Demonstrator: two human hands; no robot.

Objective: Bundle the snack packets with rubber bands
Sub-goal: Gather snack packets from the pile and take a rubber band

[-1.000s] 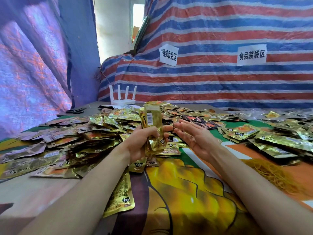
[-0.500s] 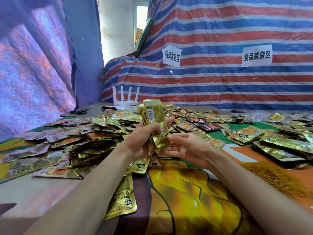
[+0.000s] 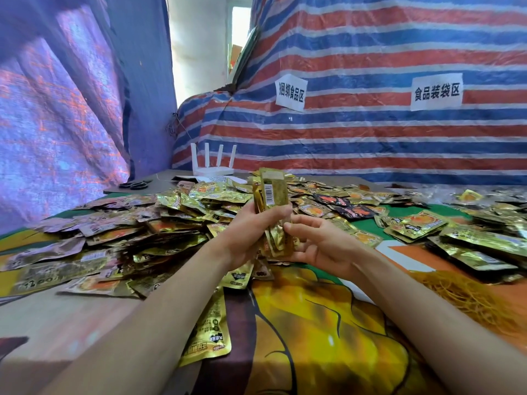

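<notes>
left hand (image 3: 251,232): my fingers clamped round the packet stack, holding it upright above the counter
packet stack (image 3: 271,201): gold snack packets, barcode side facing me, held over the near edge of the loose packets
right hand (image 3: 322,243): palm up at the stack's lower end, fingers loosely bent, tips touching it; pinching or not, can't tell
loose packets (image 3: 171,212): heaped across the counter, left and far side
rubber bands (image 3: 467,297): yellow heap, right of my right forearm
counter (image 3: 42,323): bare patch near left
router (image 3: 212,163): white, behind the heap
</notes>
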